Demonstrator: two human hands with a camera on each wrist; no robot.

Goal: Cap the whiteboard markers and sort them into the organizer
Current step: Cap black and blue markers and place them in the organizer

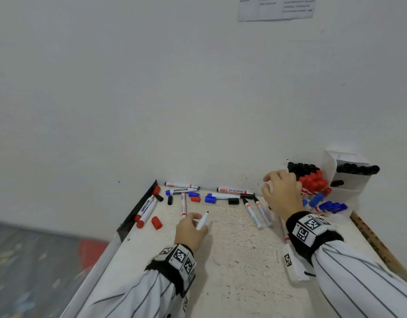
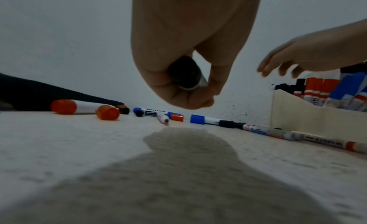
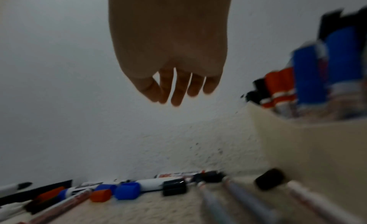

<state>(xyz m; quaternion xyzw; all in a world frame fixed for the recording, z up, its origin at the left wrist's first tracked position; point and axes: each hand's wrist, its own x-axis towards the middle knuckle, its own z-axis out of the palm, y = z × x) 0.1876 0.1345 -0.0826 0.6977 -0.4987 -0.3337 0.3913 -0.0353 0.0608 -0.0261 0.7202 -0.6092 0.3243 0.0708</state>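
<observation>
Pinched in left hand (image 1: 190, 230), uncapped black marker (image 1: 203, 221) with tip aimed upper right toward loose black cap (image 1: 233, 201); right hand (image 1: 281, 193) nearer, slack-fingered, empty.

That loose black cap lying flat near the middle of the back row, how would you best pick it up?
Probably from above, with thumb and fingers pinching the two long sides of the small blocky black plastic cap. It lies flat on the speckled white table, with a capped blue-and-white marker close behind it, so a top approach avoids nudging that. The right hand, empty and open, is nearer.
</observation>
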